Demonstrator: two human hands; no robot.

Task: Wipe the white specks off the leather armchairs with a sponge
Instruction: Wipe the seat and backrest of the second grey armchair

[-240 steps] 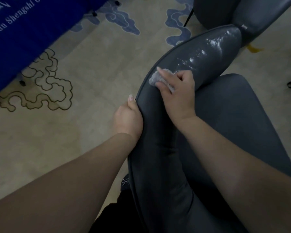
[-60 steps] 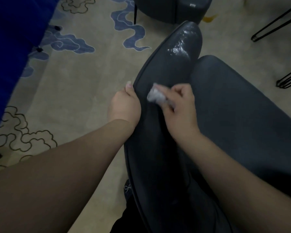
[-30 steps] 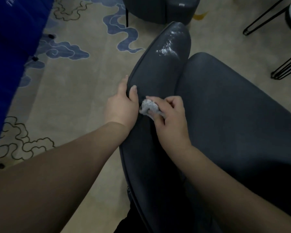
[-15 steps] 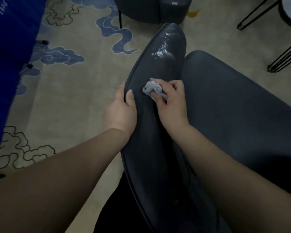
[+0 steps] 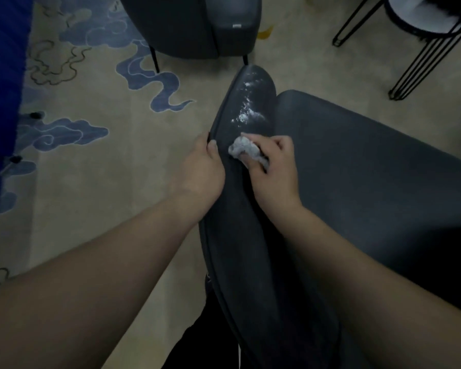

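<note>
Your right hand (image 5: 273,171) pinches the grey sponge (image 5: 244,150) against the armchair's leather armrest (image 5: 240,209) just below the white specks (image 5: 246,113), your left hand (image 5: 201,170) grips its outer edge, cloud-patterned carpet (image 5: 104,169) beneath.

A lounge: patterned carpet (image 5: 96,187), leather armchairs (image 5: 197,25), wire-legged side table (image 5: 421,30).

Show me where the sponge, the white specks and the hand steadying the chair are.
sponge (image 5: 242,149), head view: its crumpled grey middle, gripped by the right hand (image 5: 273,170).
white specks (image 5: 246,113), head view: the thick patch on the armrest's far end.
left hand (image 5: 201,171), head view: the back of the hand.
</note>
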